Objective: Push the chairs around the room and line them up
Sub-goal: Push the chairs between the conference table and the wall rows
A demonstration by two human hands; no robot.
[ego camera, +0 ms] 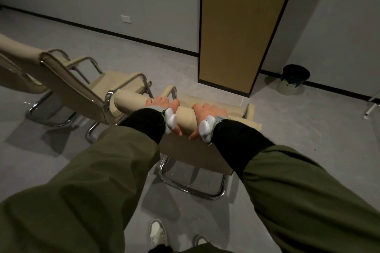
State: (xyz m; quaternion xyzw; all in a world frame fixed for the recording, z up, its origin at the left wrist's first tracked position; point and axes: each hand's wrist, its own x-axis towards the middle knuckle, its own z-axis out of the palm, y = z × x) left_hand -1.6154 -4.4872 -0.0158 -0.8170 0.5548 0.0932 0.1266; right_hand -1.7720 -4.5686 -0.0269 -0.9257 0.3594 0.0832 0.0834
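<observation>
Left hand [162, 107] and right hand [207, 113] both grip the near chair's [185, 150] rolled backrest top; second chair [82, 88] stands just left.

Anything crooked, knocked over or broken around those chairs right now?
Nothing stands out. Both hands grip the top of the nearest chair, which stands upright beside two matching chairs; the bin is upright.

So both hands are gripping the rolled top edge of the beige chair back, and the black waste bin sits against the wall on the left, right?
Not quite. The head view shows the black waste bin on the right. Both the left hand and right hand do grip the beige chair back's rolled top edge.
</observation>
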